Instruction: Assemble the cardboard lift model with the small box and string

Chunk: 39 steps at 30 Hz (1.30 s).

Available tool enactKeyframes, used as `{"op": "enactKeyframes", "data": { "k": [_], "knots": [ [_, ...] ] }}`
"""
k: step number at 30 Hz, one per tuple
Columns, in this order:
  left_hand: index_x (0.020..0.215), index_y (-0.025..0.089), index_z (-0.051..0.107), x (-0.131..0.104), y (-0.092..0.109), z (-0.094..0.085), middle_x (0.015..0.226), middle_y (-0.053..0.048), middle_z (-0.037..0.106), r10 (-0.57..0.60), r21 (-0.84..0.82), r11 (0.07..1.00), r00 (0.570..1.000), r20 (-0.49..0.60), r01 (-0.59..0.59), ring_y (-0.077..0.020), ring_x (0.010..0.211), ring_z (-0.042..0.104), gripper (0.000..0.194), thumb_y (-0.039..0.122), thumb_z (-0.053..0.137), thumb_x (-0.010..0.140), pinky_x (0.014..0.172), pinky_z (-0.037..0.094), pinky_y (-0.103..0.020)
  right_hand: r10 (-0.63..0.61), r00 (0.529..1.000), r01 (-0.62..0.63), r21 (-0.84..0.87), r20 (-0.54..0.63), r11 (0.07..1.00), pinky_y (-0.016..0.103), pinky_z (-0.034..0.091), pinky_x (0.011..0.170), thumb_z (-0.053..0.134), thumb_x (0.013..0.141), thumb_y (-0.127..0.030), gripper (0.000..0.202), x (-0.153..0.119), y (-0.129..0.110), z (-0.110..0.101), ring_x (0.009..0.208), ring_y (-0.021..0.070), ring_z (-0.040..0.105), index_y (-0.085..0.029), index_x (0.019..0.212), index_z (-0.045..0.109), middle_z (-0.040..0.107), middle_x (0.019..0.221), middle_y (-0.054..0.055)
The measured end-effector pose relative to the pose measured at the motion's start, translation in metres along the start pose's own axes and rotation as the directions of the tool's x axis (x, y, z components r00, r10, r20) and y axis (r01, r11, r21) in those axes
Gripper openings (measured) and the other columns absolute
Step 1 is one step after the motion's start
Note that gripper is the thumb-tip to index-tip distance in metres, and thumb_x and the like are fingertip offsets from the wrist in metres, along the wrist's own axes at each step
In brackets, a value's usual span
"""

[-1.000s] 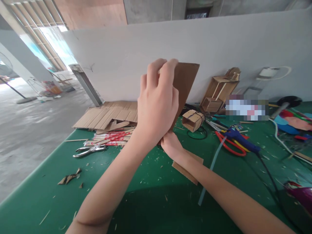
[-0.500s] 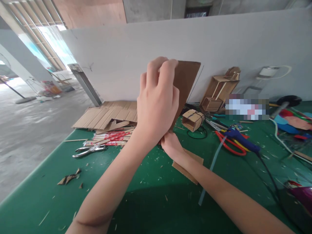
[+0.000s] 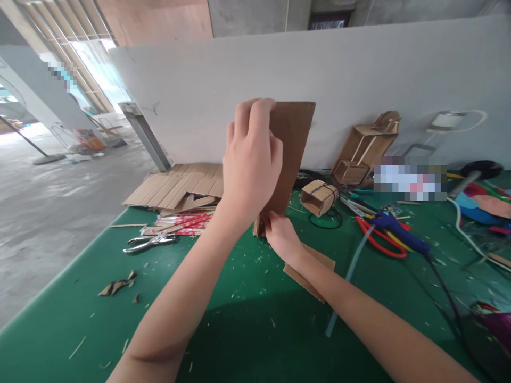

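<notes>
A tall brown cardboard piece stands upright on the table in front of me. My left hand is closed round its upper left side, fingers curled over the top edge. Low down, my right hand pinches the bottom part of the same cardboard; its fingertips are partly hidden. Beneath my right forearm lies a small flat cardboard piece. To the right of the upright piece is a small cardboard box with a black cord round it.
Left lie cardboard sheets, wrapped chopsticks, pliers and scraps. Right are a blue glue gun with a glue stick, red-handled scissors and a cardboard model. A pale wall stands behind.
The upright cardboard and my left hand have shifted slightly left, and the cardboard is turned a little. More of its lower end and of my right hand's fingers shows.
</notes>
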<state>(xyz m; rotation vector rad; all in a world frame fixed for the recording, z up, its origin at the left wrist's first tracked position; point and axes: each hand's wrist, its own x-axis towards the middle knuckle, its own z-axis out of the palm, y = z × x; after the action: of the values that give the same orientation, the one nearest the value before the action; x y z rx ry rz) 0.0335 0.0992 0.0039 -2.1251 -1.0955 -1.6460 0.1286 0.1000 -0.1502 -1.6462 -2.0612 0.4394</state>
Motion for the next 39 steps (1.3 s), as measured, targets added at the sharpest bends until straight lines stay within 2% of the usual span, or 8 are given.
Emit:
{"op": "enactKeyframes", "data": {
  "k": [7,13,18,23,25,27,30,39],
  "knots": [
    [0.116,0.033,0.042,0.001,-0.009,0.001,0.121,-0.007,0.052,0.001,0.017,1.0,1.0,-0.004,-0.001,-0.0239,0.114,0.053,0.025,0.021,0.042,0.093,0.096,0.047,-0.043,-0.006,0.999,0.007,0.029,-0.051,1.0,0.024,0.041,0.064,0.036,0.096,-0.024,0.027,0.001,0.0,0.002,0.072,0.0162,0.066,-0.015,0.093,0.062,0.071,0.081,0.01],
    [0.114,0.031,0.044,0.002,-0.007,0.0,0.123,-0.009,0.05,-0.074,-0.052,0.996,0.997,0.038,0.076,-0.0264,0.118,0.049,0.026,0.019,0.041,0.091,0.098,0.044,-0.048,0.008,1.0,-0.007,0.019,-0.021,1.0,0.025,0.041,0.065,0.035,0.096,-0.022,0.029,0.001,-0.002,-0.002,0.077,0.0173,0.066,-0.016,0.095,0.063,0.071,0.083,0.01],
    [0.114,0.035,0.045,0.003,-0.006,-0.003,0.12,-0.007,0.053,-0.033,-0.049,0.998,0.999,0.006,0.033,-0.0239,0.114,0.05,0.032,0.015,0.04,0.09,0.097,0.045,-0.047,0.015,0.998,-0.014,-0.018,0.064,1.0,0.025,0.039,0.056,0.036,0.095,-0.021,0.028,0.0,-0.006,-0.011,0.066,0.0158,0.065,-0.016,0.099,0.063,0.07,0.081,0.009],
    [0.114,0.033,0.045,0.003,-0.009,-0.004,0.124,-0.006,0.051,-0.037,-0.058,0.998,0.999,0.034,0.039,-0.0247,0.115,0.048,0.03,0.016,0.04,0.091,0.097,0.043,-0.048,-0.042,0.986,0.061,-0.113,0.161,0.992,0.028,0.035,0.054,0.049,0.088,-0.022,0.016,-0.015,-0.019,-0.05,0.065,0.0183,0.062,-0.016,0.084,0.063,0.067,0.077,0.01],
    [0.113,0.032,0.045,0.003,-0.01,-0.004,0.125,-0.006,0.051,-0.034,-0.085,0.996,0.999,0.036,0.037,-0.0246,0.114,0.048,0.028,0.016,0.04,0.091,0.098,0.042,-0.048,-0.076,0.962,0.134,-0.208,0.263,0.969,0.029,0.033,0.054,0.052,0.088,-0.029,0.026,-0.022,-0.023,-0.077,0.059,0.0175,0.058,-0.017,0.067,0.06,0.063,0.066,0.008],
    [0.113,0.032,0.045,0.004,-0.01,-0.005,0.124,-0.006,0.052,-0.028,-0.101,0.994,0.999,0.03,0.031,-0.024,0.112,0.048,0.028,0.016,0.042,0.09,0.099,0.041,-0.048,0.014,0.94,0.101,-0.32,0.34,0.942,0.031,0.03,0.05,0.049,0.089,-0.037,0.037,-0.026,-0.023,-0.102,0.049,0.0154,0.051,-0.019,0.057,0.055,0.057,0.055,0.006],
    [0.115,0.03,0.044,0.005,-0.01,-0.005,0.124,-0.007,0.051,-0.034,-0.102,0.994,0.999,0.033,0.038,-0.024,0.112,0.048,0.031,0.015,0.043,0.089,0.101,0.04,-0.048,0.065,0.974,0.025,-0.383,0.219,0.923,0.031,0.029,0.048,0.045,0.09,-0.048,0.044,-0.022,-0.013,-0.124,0.047,0.0147,0.048,-0.02,0.058,0.054,0.056,0.054,0.006],
    [0.122,0.033,0.04,0.006,-0.014,-0.005,0.121,-0.007,0.054,0.004,-0.107,0.994,0.999,0.04,0.001,-0.0263,0.114,0.046,0.034,0.023,0.044,0.09,0.102,0.036,-0.051,0.031,0.995,-0.005,-0.259,0.098,0.966,0.029,0.032,0.05,0.05,0.086,-0.045,0.037,0.002,0.011,-0.086,0.054,0.0167,0.055,-0.019,0.063,0.061,0.062,0.059,0.006]
  ]
}}
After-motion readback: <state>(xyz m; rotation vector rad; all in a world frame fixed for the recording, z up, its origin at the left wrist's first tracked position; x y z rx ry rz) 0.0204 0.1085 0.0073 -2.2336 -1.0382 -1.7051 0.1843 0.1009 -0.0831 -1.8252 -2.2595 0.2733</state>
